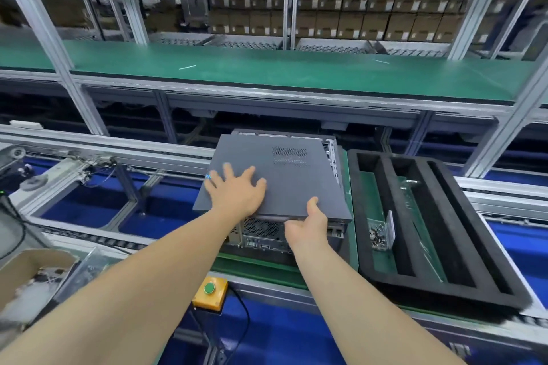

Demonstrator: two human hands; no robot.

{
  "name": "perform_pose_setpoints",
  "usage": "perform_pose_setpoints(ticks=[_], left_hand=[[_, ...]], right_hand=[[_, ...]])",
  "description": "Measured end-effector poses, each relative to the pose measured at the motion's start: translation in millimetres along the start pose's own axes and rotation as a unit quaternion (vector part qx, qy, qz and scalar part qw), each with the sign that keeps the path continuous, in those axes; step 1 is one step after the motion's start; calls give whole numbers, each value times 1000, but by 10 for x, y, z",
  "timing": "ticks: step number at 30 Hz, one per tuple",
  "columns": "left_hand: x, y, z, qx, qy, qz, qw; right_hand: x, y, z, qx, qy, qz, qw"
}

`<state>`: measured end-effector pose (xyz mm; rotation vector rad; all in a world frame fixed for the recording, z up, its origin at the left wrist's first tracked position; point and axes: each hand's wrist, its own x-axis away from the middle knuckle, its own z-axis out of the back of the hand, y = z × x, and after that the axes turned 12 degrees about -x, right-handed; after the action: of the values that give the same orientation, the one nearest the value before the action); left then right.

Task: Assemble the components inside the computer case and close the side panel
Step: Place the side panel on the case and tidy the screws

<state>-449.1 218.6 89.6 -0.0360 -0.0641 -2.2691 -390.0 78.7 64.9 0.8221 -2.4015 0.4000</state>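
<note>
**As the side panel goes onto the case**

While my left hand (237, 190) lies flat on the side panel (293, 175), fingers spread and straight, pressing on its near-left part, my right hand (308, 225) grips the panel's near edge. The thumb is on top and the other fingers are tucked beneath, out of sight. Under the panel is the computer case (261, 234), lying on its side in the middle of the line with its rear face toward me.

I judge the task to be near its end. Whatever went inside is covered, so I cannot tell whether every component is in. The panel is laid on but not seated: it sits askew, overhanging the case at the near left, with a strip of bare metal frame showing along the right. What remains, as I read it, is squaring the panel up, pushing it home and perhaps fastening it.

The panel is thin, flat sheet metal, matt dark grey, with a rectangular patch of fine vent holes toward the far right. The case's rear shows a round perforated fan grille and small ports. Just right of the case lies a black foam tray (444, 293), soft-looking and cut into long slots, with a small clear holder of screws (378, 235) in one. Near me a yellow button box (210, 290) carries a round green button.
</note>
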Motion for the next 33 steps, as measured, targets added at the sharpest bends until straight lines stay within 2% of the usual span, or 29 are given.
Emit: perform_pose_setpoints(ticks=[1,3,5,8,11,13,15,17,18,19,20,22,23,24,25,26,28,30,33], left_hand=[[-14,-29,19,0,-12,61,998],[-80,-129,61,-1,-43,129,991],[-183,-275,84,25,-59,143,988],[-346,-480,55,98,-23,146,984],[-496,-583,-20,119,2,135,984],[-571,-626,-62,133,-8,124,983],[-648,-669,-88,142,-16,116,983],[-711,-695,-68,135,-15,96,986],[-742,-705,-54,123,-16,81,989],[-770,-719,-38,113,-19,69,991],[-798,-736,-21,117,-26,66,991],[-840,-782,-6,144,-41,76,986],[-852,-804,-13,153,-46,81,984],[-858,-822,-25,159,-50,86,982],[-859,-829,-42,165,-53,90,981],[-851,-832,-62,171,-55,94,979],[-824,-836,-108,184,-52,103,976],[-807,-826,-131,191,-50,111,974],[-785,-809,-149,197,-55,112,972]], right_hand=[[17,23,20,-5,8,-5,1000],[27,67,32,-10,17,-5,1000],[13,112,31,-8,21,1,1000],[-14,182,9,-4,12,9,1000],[-20,281,-31,20,-3,21,1000],[-47,360,-41,64,6,45,997],[1,440,-55,158,35,49,986],[134,528,-38,309,78,25,947],[186,572,3,400,88,39,911],[212,613,68,503,90,87,855],[212,648,143,613,84,161,769],[209,673,265,780,49,314,539],[203,674,289,817,29,376,437],[194,662,293,826,5,437,356],[176,643,297,815,-29,497,298],[156,623,315,799,-68,533,269],[82,589,347,808,-123,520,249],[-7,512,371,843,-130,468,229],[-109,415,358,871,-120,438,189]])
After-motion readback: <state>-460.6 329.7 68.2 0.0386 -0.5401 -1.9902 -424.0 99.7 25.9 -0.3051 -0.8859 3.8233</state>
